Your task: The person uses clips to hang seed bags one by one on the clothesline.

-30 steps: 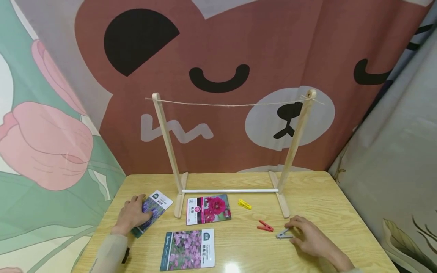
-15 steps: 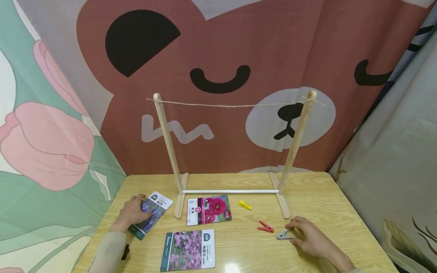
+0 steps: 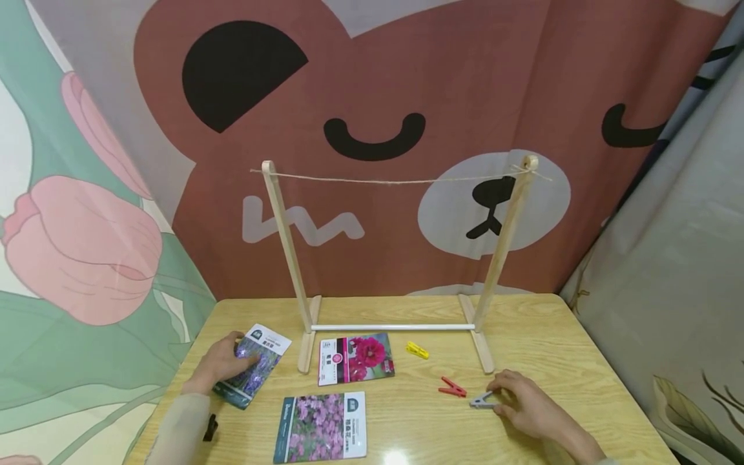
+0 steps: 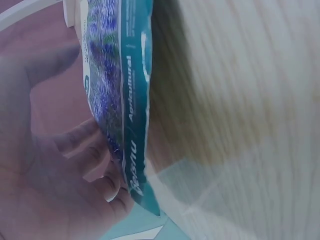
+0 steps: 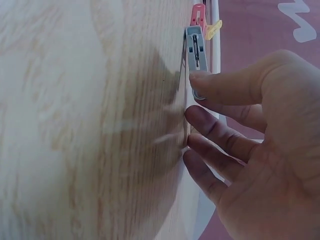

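Left of the wooden stand (image 3: 287, 245), a purple-flower seed packet (image 3: 261, 370) is gripped by the left hand (image 3: 217, 363); before the stand, a grey clothespin (image 5: 196, 60) is pinched by the right hand (image 3: 526, 405).

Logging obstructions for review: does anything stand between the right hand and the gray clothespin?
Nothing visible does: the right hand pinches the gray clothespin, and the red clothespin lies beyond it, not between.

Left of the pale wooden two-post stand (image 3: 286, 239), my left hand (image 3: 219, 363) hides one edge of the glossy teal-and-purple flat packet (image 3: 265, 363), its smallest print unreadable; before the stand, my right hand (image 3: 526, 405) partly covers the grey plastic clothes-peg (image 3: 481, 401)
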A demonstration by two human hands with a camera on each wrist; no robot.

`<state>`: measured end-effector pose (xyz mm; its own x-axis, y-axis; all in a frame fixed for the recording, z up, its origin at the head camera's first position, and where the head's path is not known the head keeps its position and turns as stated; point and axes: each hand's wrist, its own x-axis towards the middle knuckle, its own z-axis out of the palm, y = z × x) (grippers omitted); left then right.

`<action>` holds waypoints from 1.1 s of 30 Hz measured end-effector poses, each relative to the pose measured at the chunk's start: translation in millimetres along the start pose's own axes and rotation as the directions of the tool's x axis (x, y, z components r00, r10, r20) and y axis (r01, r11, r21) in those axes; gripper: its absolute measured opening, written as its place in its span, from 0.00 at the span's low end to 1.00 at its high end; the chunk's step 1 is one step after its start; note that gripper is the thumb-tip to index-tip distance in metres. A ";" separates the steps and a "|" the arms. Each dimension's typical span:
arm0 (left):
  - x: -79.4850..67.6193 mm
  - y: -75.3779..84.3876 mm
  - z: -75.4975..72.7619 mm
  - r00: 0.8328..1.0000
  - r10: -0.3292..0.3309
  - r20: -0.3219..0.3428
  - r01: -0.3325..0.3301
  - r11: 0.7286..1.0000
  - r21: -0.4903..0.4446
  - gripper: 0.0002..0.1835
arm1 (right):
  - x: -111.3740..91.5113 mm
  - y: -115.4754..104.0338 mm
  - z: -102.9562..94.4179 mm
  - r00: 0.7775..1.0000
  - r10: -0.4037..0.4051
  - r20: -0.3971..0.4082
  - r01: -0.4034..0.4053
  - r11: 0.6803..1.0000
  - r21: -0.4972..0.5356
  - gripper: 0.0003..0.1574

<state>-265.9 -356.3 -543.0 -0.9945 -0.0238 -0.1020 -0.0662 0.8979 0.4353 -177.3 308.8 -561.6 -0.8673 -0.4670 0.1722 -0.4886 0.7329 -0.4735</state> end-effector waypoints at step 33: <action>-15.4 7.9 -16.2 1.000 0.019 -0.016 -0.023 0.958 -0.284 0.18 | 8.8 -1.2 -8.1 0.990 -0.139 -0.020 0.140 0.958 0.251 0.12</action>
<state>-252.4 -356.0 -523.5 -0.9967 -0.0137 -0.0796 -0.0640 0.7360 0.6740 -185.1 307.8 -552.5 -0.7927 -0.5544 0.2536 -0.5652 0.5125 -0.6464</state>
